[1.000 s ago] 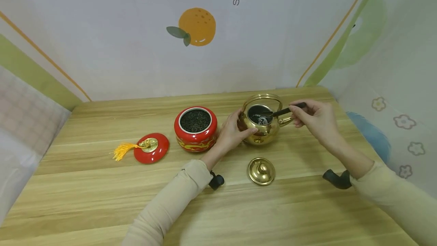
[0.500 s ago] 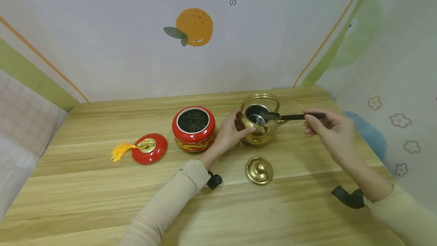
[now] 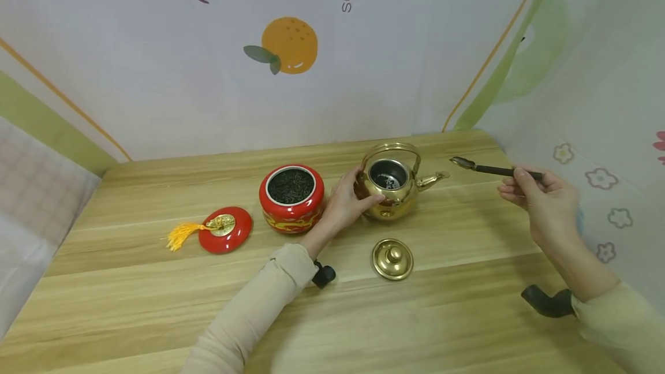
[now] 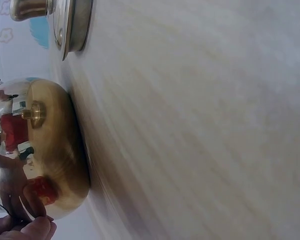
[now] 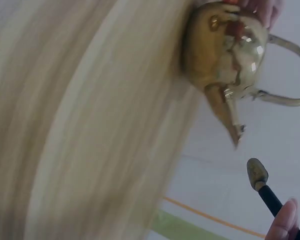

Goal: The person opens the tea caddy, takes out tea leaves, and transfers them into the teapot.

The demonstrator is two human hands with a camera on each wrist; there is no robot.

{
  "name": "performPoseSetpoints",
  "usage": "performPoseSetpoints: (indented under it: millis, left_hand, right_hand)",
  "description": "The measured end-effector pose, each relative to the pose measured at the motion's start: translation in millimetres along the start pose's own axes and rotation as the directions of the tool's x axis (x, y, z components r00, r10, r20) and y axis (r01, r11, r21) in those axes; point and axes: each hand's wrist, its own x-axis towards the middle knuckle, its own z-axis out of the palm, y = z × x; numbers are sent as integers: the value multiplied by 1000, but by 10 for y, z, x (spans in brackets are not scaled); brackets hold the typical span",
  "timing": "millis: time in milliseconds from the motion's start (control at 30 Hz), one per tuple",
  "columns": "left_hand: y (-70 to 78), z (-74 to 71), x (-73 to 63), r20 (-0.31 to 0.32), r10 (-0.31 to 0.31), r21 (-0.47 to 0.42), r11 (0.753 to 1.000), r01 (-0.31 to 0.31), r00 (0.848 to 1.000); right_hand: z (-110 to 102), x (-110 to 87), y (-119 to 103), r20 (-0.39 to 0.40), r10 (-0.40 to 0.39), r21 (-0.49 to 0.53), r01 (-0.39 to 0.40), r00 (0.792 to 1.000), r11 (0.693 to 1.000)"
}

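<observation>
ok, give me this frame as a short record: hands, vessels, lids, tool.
left hand: holds the side of the gold teapot
right hand: holds the scoop, in the air beyond the spout tip
teapot state: upright, uncovered, spout pointing right
teapot lid: on the table, knob up
red jar: open, dark leaves inside, left of teapot
jar lid: on the table, left of jar, yellow tassel attached
</observation>
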Motion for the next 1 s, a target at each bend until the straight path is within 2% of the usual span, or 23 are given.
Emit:
performPoseSetpoints:
  millis: [133, 300, 533, 833, 1000]
  left_hand:
    - [-2, 2, 0, 1, 7, -4, 1000, -7, 1000]
    - [-8, 1, -5, 0, -4, -7, 1000, 4, 1000]
    - [-13, 4, -3, -2, 5, -6, 1000, -5, 1000]
    - [-18, 5, 5, 5, -5, -13, 1000, 5, 1000]
    - [-10, 0, 8, 9, -7, -11, 1000, 7, 1000]
  right_hand:
    - [-128, 59, 114, -13, 66, -32, -66, 998, 997]
    - [-233, 96, 287, -14, 169, -80, -170, 985, 982]
    - [-304, 84, 425, -13, 163, -102, -164, 987, 981]
    - [-391, 72, 504, 10, 204, -140, -200, 979, 970]
    - [-426, 79, 517, 21, 225, -222, -215, 974, 951]
